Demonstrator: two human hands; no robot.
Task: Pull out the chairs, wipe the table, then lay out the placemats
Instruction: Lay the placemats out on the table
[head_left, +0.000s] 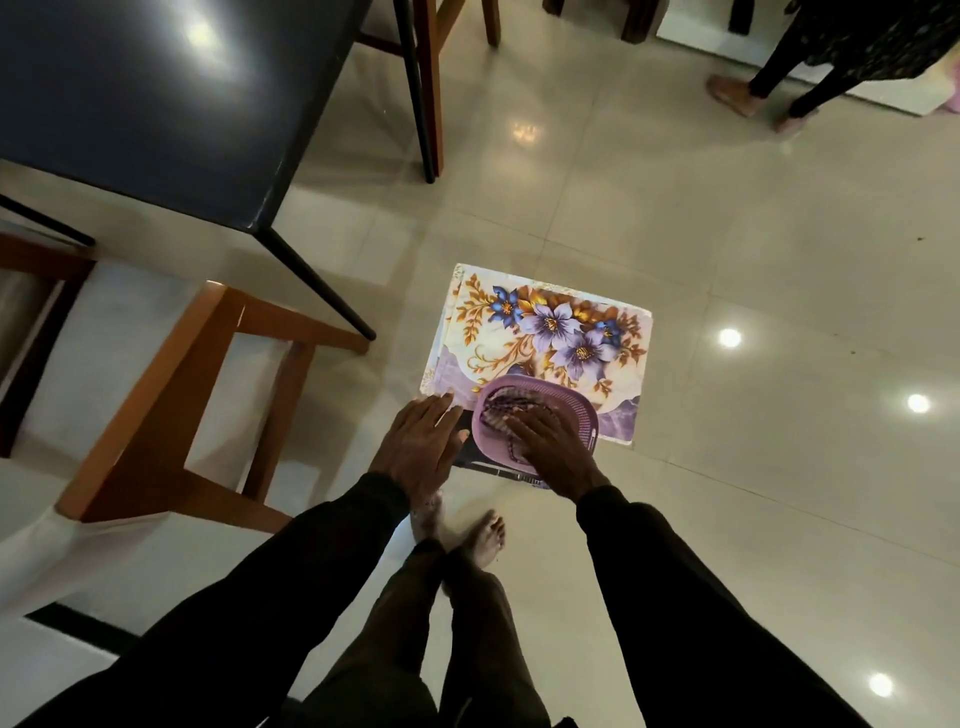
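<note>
Fetching the checked cloth (501, 411)
My right grip (550, 441) lies on it in the purple basket (586, 411), pinch unclear; my spread left grip (421, 441) should steady the placemats (545, 322).

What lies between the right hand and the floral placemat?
Head view: a checked cloth and the purple basket holding it lie between the right hand and the floral placemat.
</note>
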